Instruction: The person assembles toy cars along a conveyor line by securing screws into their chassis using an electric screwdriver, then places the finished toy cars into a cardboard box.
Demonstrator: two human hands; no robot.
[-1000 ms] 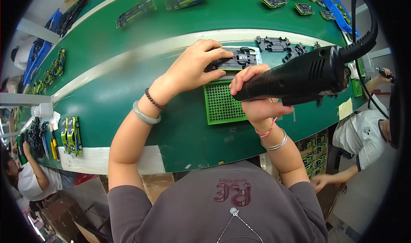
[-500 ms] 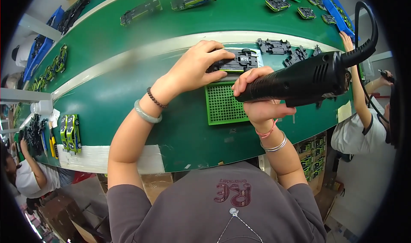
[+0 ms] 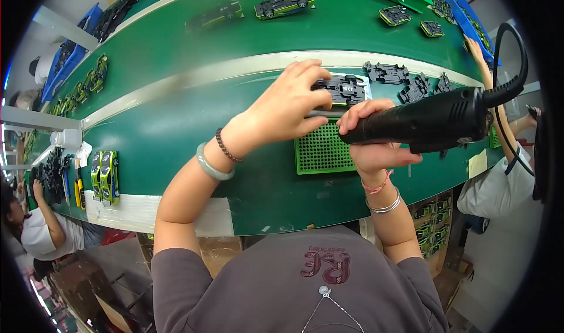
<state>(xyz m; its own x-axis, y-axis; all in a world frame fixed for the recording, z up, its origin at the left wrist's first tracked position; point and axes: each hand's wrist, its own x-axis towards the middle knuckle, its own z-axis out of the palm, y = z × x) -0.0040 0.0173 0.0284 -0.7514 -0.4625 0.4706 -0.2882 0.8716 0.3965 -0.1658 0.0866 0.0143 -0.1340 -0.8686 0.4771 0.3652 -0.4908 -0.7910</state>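
My right hand (image 3: 376, 134) is wrapped around the grip of a black corded electric screwdriver (image 3: 437, 123). Its working tip is hidden behind my hand. Just ahead lies a toy car (image 3: 345, 90), turned wheels up with its black underside showing. Over the car's left end hovers my left hand (image 3: 294, 101), fingers bent and apart, thumb stretched below them; nothing shows in its grasp. Part of the car is covered by these fingers. Nearer to me is a green tray (image 3: 302, 167) with rows of small holes, its right side partly behind my right hand.
Loose black chassis plates (image 3: 388, 73) lie to the right of the car. Overturned toy cars (image 3: 285, 5) sit on the green belt beyond the pale rail (image 3: 194, 85). Two upright cars (image 3: 106, 177) and yellow-handled tools stand left. A co-worker's arm (image 3: 492, 92) reaches toward a blue bin.
My left fingers have come up off the car's underside. The right hand still grips the screwdriver. The whole view has shifted slightly, and a small car near the co-worker's hand no longer shows.
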